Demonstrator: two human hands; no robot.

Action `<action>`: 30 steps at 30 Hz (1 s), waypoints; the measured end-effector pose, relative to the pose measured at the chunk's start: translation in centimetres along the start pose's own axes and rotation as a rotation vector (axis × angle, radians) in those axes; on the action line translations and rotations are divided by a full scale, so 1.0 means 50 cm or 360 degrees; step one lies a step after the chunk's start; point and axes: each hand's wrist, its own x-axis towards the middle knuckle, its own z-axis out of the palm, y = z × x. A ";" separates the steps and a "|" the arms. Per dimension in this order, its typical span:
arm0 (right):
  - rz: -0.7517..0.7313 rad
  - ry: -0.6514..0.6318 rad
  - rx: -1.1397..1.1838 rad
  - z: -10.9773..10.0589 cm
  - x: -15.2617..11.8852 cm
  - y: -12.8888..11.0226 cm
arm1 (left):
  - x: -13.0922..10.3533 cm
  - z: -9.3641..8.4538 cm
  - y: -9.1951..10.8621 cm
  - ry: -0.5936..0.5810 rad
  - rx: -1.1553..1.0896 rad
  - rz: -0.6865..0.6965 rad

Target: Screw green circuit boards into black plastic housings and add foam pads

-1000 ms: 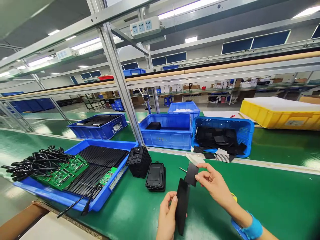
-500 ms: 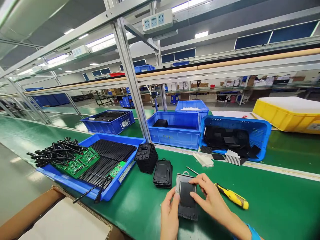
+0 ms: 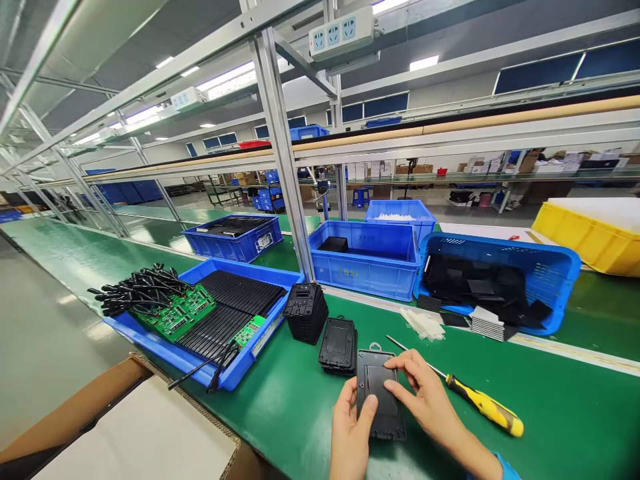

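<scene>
Pressing a dark pad flat into the black case [image 3: 381,395] on the green table [image 3: 550,413], left hand [image 3: 350,437] and right hand [image 3: 425,400] with open fingers on top; next probably reaching for the yellow screwdriver [image 3: 483,405] just beside.

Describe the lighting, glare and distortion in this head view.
Head view: bright, even ceiling lighting; pale glare on the green bench; wide-angle distortion tilts the metal post; both hands, left hand and right hand, and the black housing look sharp.
</scene>
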 end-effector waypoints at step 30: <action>0.0415 -0.0192 0.0076 0.158 0.210 0.071 | 0.223 -0.140 0.114 -0.0164 0.1413 0.0224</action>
